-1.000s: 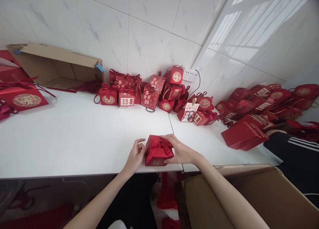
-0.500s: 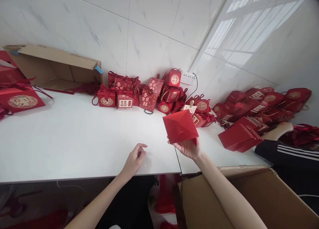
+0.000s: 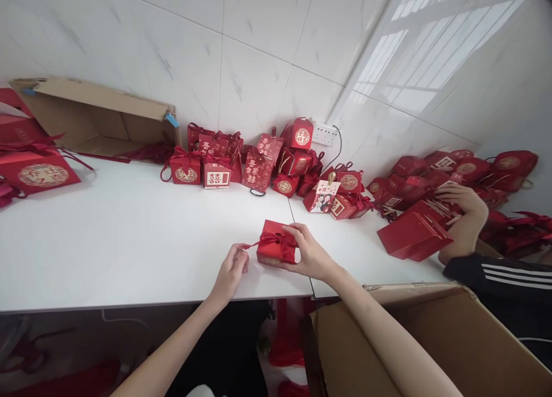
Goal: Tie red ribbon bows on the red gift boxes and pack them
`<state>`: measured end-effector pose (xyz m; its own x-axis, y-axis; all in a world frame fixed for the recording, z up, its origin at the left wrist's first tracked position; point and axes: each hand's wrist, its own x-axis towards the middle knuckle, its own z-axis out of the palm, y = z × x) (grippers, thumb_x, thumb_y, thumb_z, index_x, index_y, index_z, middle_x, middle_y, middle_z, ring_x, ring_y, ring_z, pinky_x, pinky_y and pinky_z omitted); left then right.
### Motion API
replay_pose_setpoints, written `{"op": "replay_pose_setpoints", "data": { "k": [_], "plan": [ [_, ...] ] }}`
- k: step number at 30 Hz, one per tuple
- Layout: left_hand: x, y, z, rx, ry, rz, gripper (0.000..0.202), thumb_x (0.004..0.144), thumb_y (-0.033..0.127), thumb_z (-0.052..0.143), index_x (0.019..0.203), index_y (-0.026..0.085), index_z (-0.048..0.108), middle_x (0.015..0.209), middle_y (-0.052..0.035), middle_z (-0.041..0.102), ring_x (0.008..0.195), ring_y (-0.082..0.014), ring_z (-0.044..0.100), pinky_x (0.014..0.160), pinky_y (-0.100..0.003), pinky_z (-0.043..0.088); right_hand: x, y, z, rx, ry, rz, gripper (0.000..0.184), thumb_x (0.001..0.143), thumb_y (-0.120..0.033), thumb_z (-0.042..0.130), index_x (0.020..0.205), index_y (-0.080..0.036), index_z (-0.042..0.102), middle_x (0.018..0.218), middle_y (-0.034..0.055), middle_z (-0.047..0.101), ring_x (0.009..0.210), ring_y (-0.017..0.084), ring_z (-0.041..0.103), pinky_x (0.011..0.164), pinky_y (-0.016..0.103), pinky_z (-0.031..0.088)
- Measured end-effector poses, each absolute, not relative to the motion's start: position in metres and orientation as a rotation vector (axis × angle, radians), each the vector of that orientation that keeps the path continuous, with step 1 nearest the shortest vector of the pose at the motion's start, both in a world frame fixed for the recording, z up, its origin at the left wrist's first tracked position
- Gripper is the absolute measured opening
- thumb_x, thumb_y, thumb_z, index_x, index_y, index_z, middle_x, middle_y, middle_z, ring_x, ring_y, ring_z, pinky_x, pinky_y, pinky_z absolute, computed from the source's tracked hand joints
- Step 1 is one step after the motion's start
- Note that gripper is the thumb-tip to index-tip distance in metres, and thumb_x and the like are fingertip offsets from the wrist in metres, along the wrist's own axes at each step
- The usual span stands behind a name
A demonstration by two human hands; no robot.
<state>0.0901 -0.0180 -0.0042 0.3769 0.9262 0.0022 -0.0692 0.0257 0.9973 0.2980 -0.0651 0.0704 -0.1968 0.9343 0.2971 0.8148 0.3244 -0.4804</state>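
A small red gift box [image 3: 268,258] with a dark red ribbon bow [image 3: 276,243] on top is held low over the white table [image 3: 142,241], near its front edge. My right hand [image 3: 311,253] grips the box from its right side, thumb and fingers around it. To the left of the box, my left hand [image 3: 233,270] is closed, pinching the loose end of the ribbon, which runs taut to the bow. Whether the box's underside touches the table I cannot tell.
Several red gift boxes [image 3: 259,170] line the wall, with a bigger pile [image 3: 435,172] at right. Open cardboard boxes lie back left [image 3: 103,100] and stand front right [image 3: 388,333]. A co-worker's hand [image 3: 468,204] reaches among the red boxes. A power strip [image 3: 324,134] hangs behind.
My right hand has lowered the gift box and turned its ribboned side up. My left hand has taken the ribbon end. The co-worker's hand has moved up to the red boxes.
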Motion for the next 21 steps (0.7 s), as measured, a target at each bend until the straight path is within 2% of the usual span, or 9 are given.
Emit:
{"op": "replay_pose_setpoints", "data": {
  "k": [4, 8, 11, 14, 17, 21],
  "plan": [
    [0.089, -0.018, -0.004, 1.306, 0.827, 0.956, 0.03, 0.085, 0.044, 0.039, 0.098, 0.018, 0.046, 0.062, 0.0043, 0.044, 0.059, -0.0129, 0.045, 0.064, -0.029, 0.038, 0.294, -0.066, 0.063, -1.556, -2.173, 0.33, 0.086, 0.067, -0.036, 0.073, 0.135, -0.023, 0.023, 0.123, 0.0142, 0.035, 0.114, 0.028, 0.047, 0.093, 0.045, 0.048],
    [0.085, -0.018, -0.001, 1.279, 0.75, 1.058, 0.041, 0.084, 0.054, 0.035, 0.095, 0.017, 0.048, 0.066, 0.0019, 0.047, 0.06, -0.0135, 0.047, 0.064, -0.03, 0.04, 0.291, -0.066, 0.06, -1.538, -2.208, 0.29, 0.09, 0.065, -0.031, 0.074, 0.136, -0.023, 0.019, 0.124, 0.0149, 0.033, 0.117, 0.029, 0.044, 0.092, 0.045, 0.049],
    [0.083, -0.02, 0.006, 1.343, 0.76, 1.121, 0.045, 0.079, 0.058, 0.044, 0.095, 0.017, 0.049, 0.073, 0.0002, 0.05, 0.063, -0.013, 0.049, 0.064, -0.029, 0.043, 0.29, -0.065, 0.059, -1.543, -2.224, 0.291, 0.092, 0.065, -0.032, 0.074, 0.137, -0.023, 0.018, 0.125, 0.0153, 0.032, 0.118, 0.03, 0.044, 0.091, 0.045, 0.049],
    [0.082, -0.024, 0.016, 1.555, 0.817, 1.153, 0.031, 0.079, 0.043, 0.056, 0.097, 0.019, 0.051, 0.082, -0.0011, 0.054, 0.067, -0.0116, 0.053, 0.064, -0.026, 0.046, 0.29, -0.064, 0.059, -1.54, -2.233, 0.286, 0.092, 0.065, -0.033, 0.073, 0.137, -0.024, 0.017, 0.125, 0.0156, 0.033, 0.117, 0.031, 0.045, 0.088, 0.046, 0.051],
    [0.082, -0.029, 0.022, 1.877, 0.75, 1.304, 0.006, 0.085, 0.023, 0.052, 0.085, 0.018, 0.056, 0.077, -0.001, 0.055, 0.067, -0.0101, 0.052, 0.062, -0.023, 0.045, 0.288, -0.064, 0.06, -1.524, -2.24, 0.271, 0.09, 0.066, -0.035, 0.073, 0.137, -0.023, 0.019, 0.125, 0.0161, 0.034, 0.117, 0.031, 0.046, 0.088, 0.046, 0.051],
    [0.082, -0.036, 0.019, 2.195, 0.469, 1.495, 0.013, 0.082, 0.008, 0.052, 0.089, 0.018, 0.057, 0.072, -0.0005, 0.055, 0.065, -0.01, 0.053, 0.058, -0.021, 0.045, 0.286, -0.065, 0.064, -1.493, -2.2, 0.304, 0.089, 0.066, -0.041, 0.073, 0.136, -0.02, 0.022, 0.123, 0.016, 0.037, 0.116, 0.03, 0.047, 0.092, 0.047, 0.048]
  ]
}}
